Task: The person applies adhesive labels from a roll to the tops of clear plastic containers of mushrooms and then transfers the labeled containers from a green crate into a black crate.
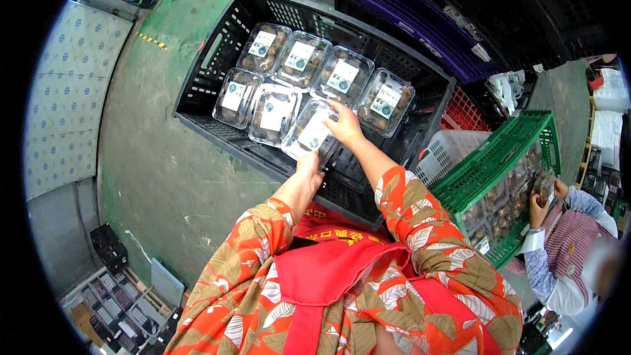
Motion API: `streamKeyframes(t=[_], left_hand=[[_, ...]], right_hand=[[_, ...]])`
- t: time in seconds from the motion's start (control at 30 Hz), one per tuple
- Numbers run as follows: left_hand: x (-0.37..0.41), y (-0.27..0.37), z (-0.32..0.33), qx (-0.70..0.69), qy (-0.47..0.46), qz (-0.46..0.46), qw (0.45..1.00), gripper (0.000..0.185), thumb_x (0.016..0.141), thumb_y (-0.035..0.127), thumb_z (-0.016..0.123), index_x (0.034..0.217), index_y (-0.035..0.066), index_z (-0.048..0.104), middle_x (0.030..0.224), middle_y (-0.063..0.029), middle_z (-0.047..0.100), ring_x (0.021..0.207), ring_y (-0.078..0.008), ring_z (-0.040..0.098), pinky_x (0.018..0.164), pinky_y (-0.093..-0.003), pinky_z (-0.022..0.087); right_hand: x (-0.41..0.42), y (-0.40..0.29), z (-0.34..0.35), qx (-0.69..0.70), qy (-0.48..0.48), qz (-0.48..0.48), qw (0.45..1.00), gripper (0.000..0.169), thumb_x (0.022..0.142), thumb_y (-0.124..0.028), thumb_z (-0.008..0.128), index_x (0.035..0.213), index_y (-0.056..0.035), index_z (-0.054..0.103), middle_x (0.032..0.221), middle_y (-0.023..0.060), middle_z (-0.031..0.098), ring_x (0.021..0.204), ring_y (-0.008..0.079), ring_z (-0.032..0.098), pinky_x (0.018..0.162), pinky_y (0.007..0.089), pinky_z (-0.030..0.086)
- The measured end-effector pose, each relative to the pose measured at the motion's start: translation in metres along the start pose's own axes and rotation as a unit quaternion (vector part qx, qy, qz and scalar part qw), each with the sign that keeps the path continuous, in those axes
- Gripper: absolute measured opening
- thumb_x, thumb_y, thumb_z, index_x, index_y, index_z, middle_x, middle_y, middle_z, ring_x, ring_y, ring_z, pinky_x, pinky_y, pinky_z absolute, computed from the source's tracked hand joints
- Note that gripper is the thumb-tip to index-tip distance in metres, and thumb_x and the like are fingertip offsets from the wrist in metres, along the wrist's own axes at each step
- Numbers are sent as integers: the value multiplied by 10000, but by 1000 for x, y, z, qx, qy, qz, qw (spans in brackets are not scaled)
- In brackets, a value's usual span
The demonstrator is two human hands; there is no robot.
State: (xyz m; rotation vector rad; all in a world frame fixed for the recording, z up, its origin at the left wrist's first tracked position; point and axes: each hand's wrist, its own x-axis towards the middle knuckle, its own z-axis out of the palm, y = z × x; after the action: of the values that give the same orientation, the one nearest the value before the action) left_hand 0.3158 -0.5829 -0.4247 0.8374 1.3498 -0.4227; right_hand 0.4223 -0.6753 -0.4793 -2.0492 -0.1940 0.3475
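A clear plastic clamshell box (306, 134) with a white label is between my two hands, inside a black plastic crate (217, 130). My left hand (310, 171) grips its near edge. My right hand (344, 127) holds its far right side, thumb and fingers on the lid. Several similar labelled boxes of brown produce lie flat in two rows in the crate. One of them, a clamshell box (274, 114), sits just left of the held one. Another clamshell box (386, 102) lies to the right of my right hand, at the end of the far row.
At right, a co-worker (567, 246) holds a small clear box (544, 190) over a green crate (493, 158) of similar packs. Purple crates (414, 15) stand beyond my crate. A white basket (443, 150) and a red crate (466, 108) sit right of it. Green floor (162, 133) lies left.
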Motion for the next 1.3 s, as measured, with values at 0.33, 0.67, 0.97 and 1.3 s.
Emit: streamKeyframes(t=[0.33, 0.67, 0.97, 1.3], left_hand=[[-83, 52, -35, 489, -128, 470, 724, 452, 862, 153, 656, 1278, 7, 557, 1265, -180, 591, 1149, -281, 576, 970, -360, 445], [-74, 38, -73, 597, -37, 598, 533, 336, 847, 213, 661, 1134, 38, 641, 1085, -155, 671, 1053, -335, 607, 1017, -458, 405], [-133, -3, 49, 403, -275, 542, 684, 149, 926, 74, 602, 810, -14, 633, 704, 18, 577, 644, -37, 476, 580, -213, 387], [-191, -170, 295, 519, -515, 537, 420, 472, 873, 197, 641, 1279, -15, 525, 1150, -220, 627, 1052, -307, 629, 875, -369, 512]], right_hand=[[-77, 7, 4, 140, 66, 448, 881, 775, 715, -328, 800, 1332, 2, 466, 1298, 241, 528, 1099, 351, 589, 869, 440, 529], [-46, 16, 56, 310, -94, 446, 834, 540, 805, -371, 701, 1182, 3, 605, 1023, 170, 660, 908, 311, 667, 736, 458, 579], [-196, -64, -189, 322, 49, -102, 940, 237, 863, -165, 686, 1066, -42, 683, 890, 76, 697, 807, 126, 647, 713, 289, 515], [-396, 164, -418, 408, 455, 450, 651, 720, 755, -494, 763, 1277, -42, 556, 1131, 160, 618, 992, 233, 626, 807, 376, 527]])
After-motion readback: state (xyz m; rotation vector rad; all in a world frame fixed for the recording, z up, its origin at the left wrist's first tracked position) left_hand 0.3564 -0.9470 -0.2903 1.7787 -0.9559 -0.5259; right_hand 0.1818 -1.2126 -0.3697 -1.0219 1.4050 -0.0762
